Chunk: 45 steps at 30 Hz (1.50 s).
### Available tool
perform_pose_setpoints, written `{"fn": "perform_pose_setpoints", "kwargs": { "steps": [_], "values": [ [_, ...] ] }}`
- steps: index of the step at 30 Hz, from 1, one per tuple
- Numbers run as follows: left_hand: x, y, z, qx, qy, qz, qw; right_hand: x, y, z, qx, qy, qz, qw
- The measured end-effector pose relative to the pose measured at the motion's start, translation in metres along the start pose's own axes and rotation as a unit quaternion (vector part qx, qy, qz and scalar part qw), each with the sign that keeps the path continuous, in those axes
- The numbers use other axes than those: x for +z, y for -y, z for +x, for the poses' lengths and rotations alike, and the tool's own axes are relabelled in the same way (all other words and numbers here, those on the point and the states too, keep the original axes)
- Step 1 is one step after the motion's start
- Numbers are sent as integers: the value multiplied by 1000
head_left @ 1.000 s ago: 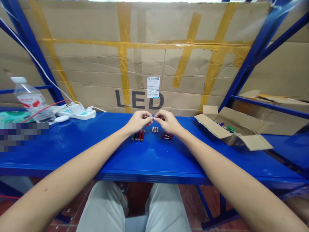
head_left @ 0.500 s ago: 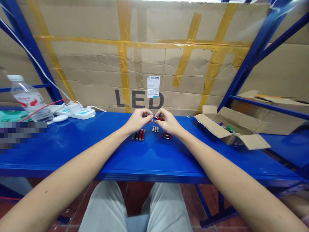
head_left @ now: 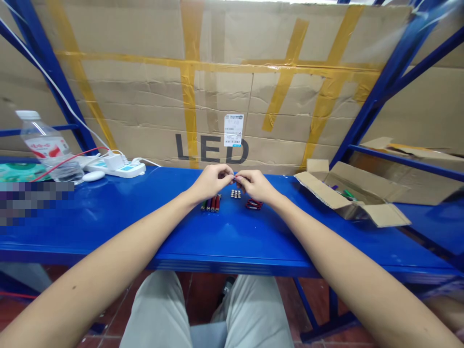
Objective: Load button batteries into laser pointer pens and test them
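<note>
Over the blue table, the fingertips of both hands meet around a small red metal tube [head_left: 235, 178], mostly hidden by the fingers. My left hand [head_left: 214, 181] is closed in a pinch at its left end. My right hand [head_left: 255, 184] pinches it from the other side. Below my left hand lies a row of slim metal tubes [head_left: 212, 204] in green, purple and red. Several small silver button-like pieces [head_left: 235, 194] stand grouped between the hands. Under my right wrist are red clip-like loops [head_left: 254, 205], lying together.
At the right stands an open cardboard box [head_left: 357, 191] with coloured pieces inside. A power strip [head_left: 125, 169] with cables, a white oval object [head_left: 94, 176] and a plastic bottle [head_left: 49, 150] are at the left. A large cardboard sheet [head_left: 152, 106] backs the blue table [head_left: 119, 212].
The fingertips have drawn closer together over the red tube, so less of it shows. The whole view has shifted slightly; the things on the table stay in place.
</note>
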State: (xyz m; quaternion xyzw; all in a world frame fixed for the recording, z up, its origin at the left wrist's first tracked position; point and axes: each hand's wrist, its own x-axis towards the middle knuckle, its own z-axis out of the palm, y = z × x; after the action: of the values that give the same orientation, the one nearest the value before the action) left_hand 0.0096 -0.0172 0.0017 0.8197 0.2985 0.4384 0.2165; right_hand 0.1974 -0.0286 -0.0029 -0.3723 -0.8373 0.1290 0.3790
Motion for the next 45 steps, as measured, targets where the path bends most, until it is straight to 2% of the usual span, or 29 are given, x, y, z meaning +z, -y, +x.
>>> {"fn": "perform_pose_setpoints", "kwargs": {
  "steps": [6,12,17,24,27,34,38,42,45],
  "values": [
    [5,-1,1,-54,-28,-74,995,9,-7,1,-50,-72,-49,995],
    [1,-7,5,-69,-8,-126,990,9,-6,-1,-97,-150,-49,983],
    [-4,-7,4,-54,18,-122,991,3,2,-2,-93,-133,-47,986],
    [-5,-8,2,-1,29,-67,997,-1,4,0,17,-75,76,994],
    [-3,-8,1,-1,30,-48,998,-2,4,1,33,-58,85,994],
    [-1,-9,1,-2,2,-34,999,1,1,2,35,-59,101,992],
    [3,-10,0,-7,-20,-27,999,-1,1,3,7,-49,65,997],
    [6,-9,1,-37,-39,-68,996,0,2,3,-24,-90,23,995],
    [5,-6,2,-59,-31,-111,992,2,2,2,-28,-109,17,994]
  ]
}}
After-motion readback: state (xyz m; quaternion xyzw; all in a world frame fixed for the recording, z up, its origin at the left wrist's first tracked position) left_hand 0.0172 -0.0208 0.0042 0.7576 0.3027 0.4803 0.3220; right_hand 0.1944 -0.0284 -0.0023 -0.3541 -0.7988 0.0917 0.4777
